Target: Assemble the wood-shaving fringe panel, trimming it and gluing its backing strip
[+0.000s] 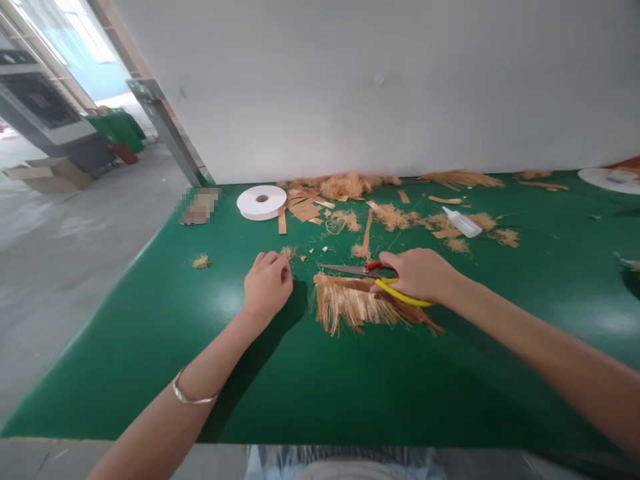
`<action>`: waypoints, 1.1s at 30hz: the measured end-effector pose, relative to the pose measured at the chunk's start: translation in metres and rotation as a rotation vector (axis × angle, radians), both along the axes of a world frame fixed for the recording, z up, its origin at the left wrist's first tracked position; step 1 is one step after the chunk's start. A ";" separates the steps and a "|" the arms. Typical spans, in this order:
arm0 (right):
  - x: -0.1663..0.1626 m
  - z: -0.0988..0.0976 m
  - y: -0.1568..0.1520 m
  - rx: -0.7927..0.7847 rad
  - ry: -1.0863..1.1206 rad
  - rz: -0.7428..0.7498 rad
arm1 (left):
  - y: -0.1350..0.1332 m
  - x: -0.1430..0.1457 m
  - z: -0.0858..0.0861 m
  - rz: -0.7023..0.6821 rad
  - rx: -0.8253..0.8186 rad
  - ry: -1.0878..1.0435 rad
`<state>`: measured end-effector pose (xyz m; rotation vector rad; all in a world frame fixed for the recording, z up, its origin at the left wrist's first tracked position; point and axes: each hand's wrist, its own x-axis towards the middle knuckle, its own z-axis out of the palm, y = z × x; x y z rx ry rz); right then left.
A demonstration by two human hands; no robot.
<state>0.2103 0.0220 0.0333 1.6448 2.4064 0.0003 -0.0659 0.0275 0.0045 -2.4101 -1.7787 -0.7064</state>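
My right hand is closed round scissors with yellow and red handles, their blades pointing left over the top edge of a tan fringe of straw-like fibres lying on the green table. My left hand rests on the table to the left of the fringe, fingers curled in loosely; whether anything is pinched in them I cannot make out. A small tuft of fibres lies just beyond its fingertips.
A white tape roll sits at the back left beside cut tan strips. Loose fibre scraps lie along the white wall. A small white glue bottle lies at the back right, and a white disc at the far right.
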 end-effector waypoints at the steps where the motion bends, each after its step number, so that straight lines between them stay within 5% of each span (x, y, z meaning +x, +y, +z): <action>1: 0.004 -0.002 -0.001 0.000 0.031 -0.018 | 0.002 -0.003 0.000 0.020 0.004 0.022; 5: 0.020 -0.017 -0.003 0.010 0.264 -0.002 | 0.008 -0.010 0.002 0.061 0.022 0.109; 9: 0.031 -0.031 -0.006 0.071 0.472 0.018 | 0.002 -0.004 0.006 -0.085 0.020 0.110; 13: 0.035 -0.037 -0.007 0.143 0.519 -0.026 | -0.003 0.010 0.004 -0.232 -0.122 0.073; 19: 0.027 -0.034 -0.006 0.188 0.561 -0.126 | -0.001 0.025 -0.007 -0.234 -0.267 0.051; 29: 0.000 -0.026 -0.010 -0.058 0.917 -0.272 | -0.004 0.035 -0.005 -0.292 -0.351 -0.169; 33: -0.029 -0.027 -0.004 -0.289 1.238 -0.234 | -0.006 0.039 -0.008 -0.298 -0.422 -0.388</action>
